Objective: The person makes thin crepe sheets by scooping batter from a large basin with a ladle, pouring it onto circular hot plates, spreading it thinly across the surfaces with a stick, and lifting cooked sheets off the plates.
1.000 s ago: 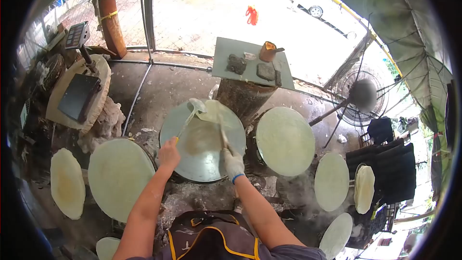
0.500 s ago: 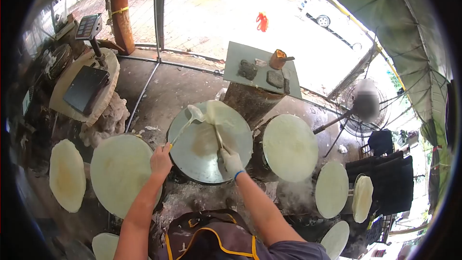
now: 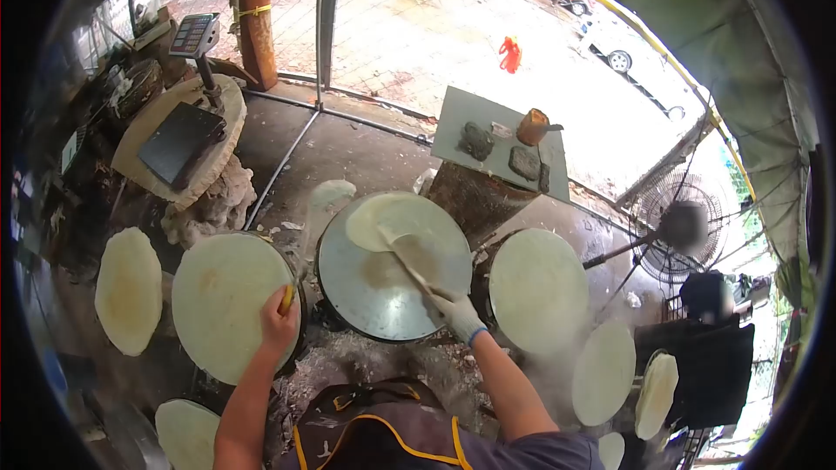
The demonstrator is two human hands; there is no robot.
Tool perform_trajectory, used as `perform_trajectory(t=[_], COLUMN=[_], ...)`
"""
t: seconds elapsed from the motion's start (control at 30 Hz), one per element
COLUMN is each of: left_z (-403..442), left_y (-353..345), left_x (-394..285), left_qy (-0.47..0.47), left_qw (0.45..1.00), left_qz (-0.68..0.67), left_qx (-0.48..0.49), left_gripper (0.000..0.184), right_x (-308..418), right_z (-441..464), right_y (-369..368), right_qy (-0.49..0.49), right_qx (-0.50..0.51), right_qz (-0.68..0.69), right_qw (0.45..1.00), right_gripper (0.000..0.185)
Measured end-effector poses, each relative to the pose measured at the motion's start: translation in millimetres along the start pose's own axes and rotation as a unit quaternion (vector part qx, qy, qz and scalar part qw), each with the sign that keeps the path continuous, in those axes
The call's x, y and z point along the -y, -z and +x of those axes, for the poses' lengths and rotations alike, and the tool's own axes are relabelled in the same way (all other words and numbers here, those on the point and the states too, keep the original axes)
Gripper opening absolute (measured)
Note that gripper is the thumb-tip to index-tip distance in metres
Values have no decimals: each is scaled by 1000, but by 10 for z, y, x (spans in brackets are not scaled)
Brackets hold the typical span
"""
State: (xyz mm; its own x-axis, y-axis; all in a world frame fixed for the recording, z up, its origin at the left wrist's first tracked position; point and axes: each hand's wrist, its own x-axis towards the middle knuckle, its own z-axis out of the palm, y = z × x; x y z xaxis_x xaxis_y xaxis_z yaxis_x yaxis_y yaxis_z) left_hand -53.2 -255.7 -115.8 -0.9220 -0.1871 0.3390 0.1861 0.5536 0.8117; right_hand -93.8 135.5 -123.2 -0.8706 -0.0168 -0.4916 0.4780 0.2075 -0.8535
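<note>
Closed around the yellow handle of a ladle (image 3: 332,193) is my left hand (image 3: 278,324). The ladle's bowl, blurred, sits off the upper left edge of a round griddle (image 3: 348,292). My right hand (image 3: 456,310), in a pale glove with a blue band at the wrist, grips the long handle of a spreader (image 3: 407,270). The spreader's far end touches pale batter (image 3: 370,219), which covers the upper left part of the griddle. Bare metal shows on the rest, with a brownish patch in the middle.
Round griddles with pale sheets stand left (image 3: 228,309) and right (image 3: 540,292). More round sheets (image 3: 129,292) lie farther out. A digital scale (image 3: 181,144) rests on a wooden slab at upper left. Behind are a small board table (image 3: 470,113) with stones and a rusty can, and a fan (image 3: 682,224).
My left hand has drawn the ladle left, away from above the griddle. My right hand has moved right with the spreader, and the batter now covers a wider area. The whole view has shifted.
</note>
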Motion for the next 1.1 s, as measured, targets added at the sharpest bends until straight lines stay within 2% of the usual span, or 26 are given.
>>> perform_trajectory(t=[0.07,0.13,0.2,0.3,0.37,0.43,0.47,0.57,0.6,0.7,0.73,0.83,0.87,0.97,1.0,1.1], left_z=[-116,-60,-14,-47,-96,-216,-262,-340,-372,-540,-622,-802,-852,-1060,-1122,-1293], left_y=[19,-36,-122,-161,-52,-18,-11,12,43,167,197,163,149,166,180,233], left_x=[47,-165,-333,-503,-668,-595,-571,-705,-778,-940,-966,-1055,-1104,-1253,-1291,-1431], left_qy=[114,208,262,300,333,333,333,367,378,392,388,385,384,369,361,353], left_qw=[992,962,929,894,871,866,863,841,836,823,821,800,788,764,757,745], left_qz=[-61,-173,-259,-333,-360,-373,-379,-396,-395,-399,-405,-434,-449,-485,-497,-506], left_qx=[14,40,43,19,-3,-9,-7,-27,-43,-94,-106,-155,-175,-211,-222,-252], left_gripper=[32,30,27,24,24,25,26,29,29,29,28,27,27,27,26,27], right_x=[-364,75,246,200,122,52,56,216,636,462,434,481,568,379,474,556], right_z=[336,319,444,423,533,600,705,674,334,419,520,955,895,718,606,1016], right_y=[91,-128,-327,-225,-55,94,127,-148,-63,290,375,257,193,299,411,465], right_qy=[37,13,178,83,70,49,54,-7,-63,-27,11,0,-15,-108,-117,-56], right_qx=[-101,-70,-61,116,41,-34,-31,183,231,133,100,173,229,311,278,217], right_qz=[32,-66,-202,-102,7,116,-43,25,9,-55,-18,-29,-26,37,53,121], right_qw=[994,995,961,984,997,991,997,983,971,989,995,985,973,944,952,967], right_gripper=[40,41,42,41,40,39,38,36,37,36,33,34,34,34,34,32])
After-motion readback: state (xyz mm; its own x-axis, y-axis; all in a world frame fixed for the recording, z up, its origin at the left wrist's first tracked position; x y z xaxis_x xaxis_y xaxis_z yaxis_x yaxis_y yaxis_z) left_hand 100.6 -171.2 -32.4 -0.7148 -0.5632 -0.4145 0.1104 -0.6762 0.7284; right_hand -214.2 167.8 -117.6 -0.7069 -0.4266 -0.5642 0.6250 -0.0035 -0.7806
